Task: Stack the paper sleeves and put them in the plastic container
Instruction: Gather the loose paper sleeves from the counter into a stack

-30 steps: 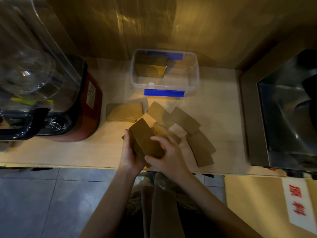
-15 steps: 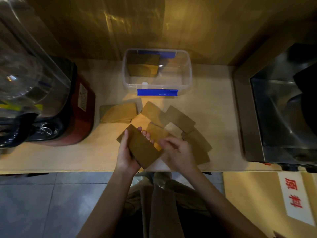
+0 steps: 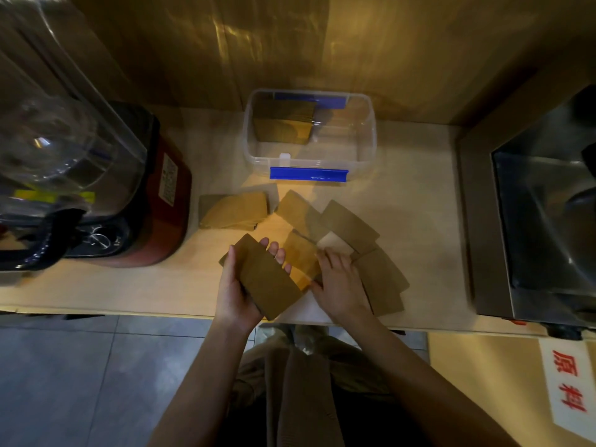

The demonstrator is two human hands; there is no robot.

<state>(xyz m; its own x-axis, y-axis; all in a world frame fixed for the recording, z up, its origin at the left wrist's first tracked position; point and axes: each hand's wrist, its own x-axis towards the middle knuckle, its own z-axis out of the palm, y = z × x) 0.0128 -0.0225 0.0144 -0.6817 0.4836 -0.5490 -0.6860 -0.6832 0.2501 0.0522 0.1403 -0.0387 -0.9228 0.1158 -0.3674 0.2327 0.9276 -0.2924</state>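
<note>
Right now I'm cradling a stack of sleeves (image 3: 269, 277) in my left hand (image 3: 237, 290), fingers wrapped beneath — my right hand (image 3: 338, 285) is pressing flat on loose sleeves (image 3: 350, 225) scattered just before the container (image 3: 309, 161).
</note>
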